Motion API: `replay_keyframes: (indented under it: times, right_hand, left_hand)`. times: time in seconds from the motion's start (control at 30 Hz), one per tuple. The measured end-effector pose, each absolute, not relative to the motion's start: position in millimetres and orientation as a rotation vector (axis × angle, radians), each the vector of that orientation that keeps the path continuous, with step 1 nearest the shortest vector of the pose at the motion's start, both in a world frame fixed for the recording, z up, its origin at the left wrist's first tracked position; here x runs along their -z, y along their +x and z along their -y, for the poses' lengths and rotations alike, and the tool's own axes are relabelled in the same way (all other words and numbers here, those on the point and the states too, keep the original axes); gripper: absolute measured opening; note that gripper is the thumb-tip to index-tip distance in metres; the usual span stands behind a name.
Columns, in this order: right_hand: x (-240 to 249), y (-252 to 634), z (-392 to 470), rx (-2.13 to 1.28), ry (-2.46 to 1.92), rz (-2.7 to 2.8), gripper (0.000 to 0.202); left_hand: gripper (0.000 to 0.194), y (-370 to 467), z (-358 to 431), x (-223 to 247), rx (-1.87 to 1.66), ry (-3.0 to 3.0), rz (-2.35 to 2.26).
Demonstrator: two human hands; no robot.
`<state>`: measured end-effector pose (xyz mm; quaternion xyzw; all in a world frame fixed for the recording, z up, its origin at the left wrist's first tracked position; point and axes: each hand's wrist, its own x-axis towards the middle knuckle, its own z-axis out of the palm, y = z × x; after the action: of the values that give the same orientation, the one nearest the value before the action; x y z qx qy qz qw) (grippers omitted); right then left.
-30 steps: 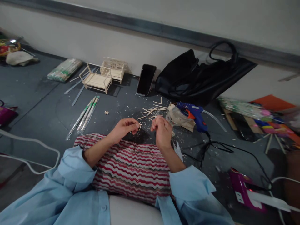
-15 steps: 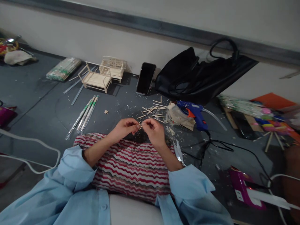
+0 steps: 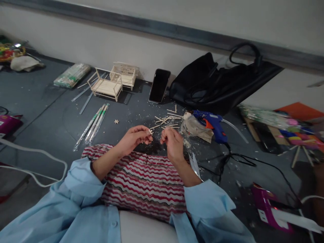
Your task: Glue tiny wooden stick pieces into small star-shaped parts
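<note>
My left hand (image 3: 134,138) pinches a tiny wooden star-shaped piece (image 3: 151,132) between thumb and fingertips, just above the dark floor. My right hand (image 3: 172,143) is a short gap to its right, fingers curled shut; whether it holds a small sliver is too small to tell. Both wrists rest over a red-and-white striped cushion (image 3: 141,182). Loose short wooden sticks (image 3: 165,119) lie scattered just beyond the hands. A second small wooden star (image 3: 116,121) lies on the floor to the left.
A blue glue gun (image 3: 211,125) rests on crumpled paper (image 3: 194,127), its black cord trailing right. Behind stand a leaning phone (image 3: 159,86), a black bag (image 3: 217,84), two miniature stick benches (image 3: 111,82) and wrapped chopsticks (image 3: 92,125). Scissors (image 3: 194,163) lie by my right forearm.
My right hand came in to touch the piece in my left hand, then drew back a little to the right. The left hand stayed put.
</note>
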<state>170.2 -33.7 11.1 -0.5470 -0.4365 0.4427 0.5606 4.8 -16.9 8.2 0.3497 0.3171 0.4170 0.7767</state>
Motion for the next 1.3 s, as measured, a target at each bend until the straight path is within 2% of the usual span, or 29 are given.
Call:
replay_keyframes:
  times: [0.17, 0.23, 0.73, 0.9, 0.97, 1.03, 1.2, 1.27, 1.3]
  right_hand:
    - [-17.7, 168.7, 40.2, -0.894, -1.388, 1.395, 0.016]
    - [-19.7, 168.2, 41.5, -0.858, -1.386, 1.451, 0.013]
    - [-18.6, 171.1, 38.6, -1.030, -1.438, 1.312, 0.020]
    - [-46.2, 177.8, 41.8, -1.024, -1.490, 1.339, 0.022]
    - [-71.9, 190.0, 48.9, -0.907, -1.525, 1.485, 0.021]
    - [-98.9, 208.7, 59.0, -0.650, -1.577, 1.596, 0.019]
    - [-128.3, 268.6, 81.2, 0.125, -1.904, 1.369, 0.023]
    - [-121.4, 289.3, 83.5, 0.117, -2.042, 1.302, 0.027]
    - [-115.8, 297.6, 82.9, 0.010, -2.088, 1.275, 0.029]
  left_hand:
    - [0.019, 6.0, 16.6, -5.3, -0.938, 0.721, -0.691]
    - [0.020, 6.5, 17.1, -5.5, -0.942, 0.721, -0.695]
    - [0.019, 4.7, 18.0, -13.6, -0.861, 0.629, -0.688]
    - [0.020, 2.1, 17.8, -12.9, -0.868, 0.585, -0.645]
    - [0.022, 0.5, 18.3, -12.4, -0.872, 0.566, -0.624]
    - [0.025, -0.9, 19.1, -12.5, -0.878, 0.551, -0.613]
    - [0.026, -1.9, 20.8, -14.3, -0.880, 0.532, -0.584]
    - [0.026, -1.2, 21.3, -14.7, -0.879, 0.529, -0.571]
    - [0.025, -0.7, 21.4, -14.7, -0.880, 0.530, -0.566]
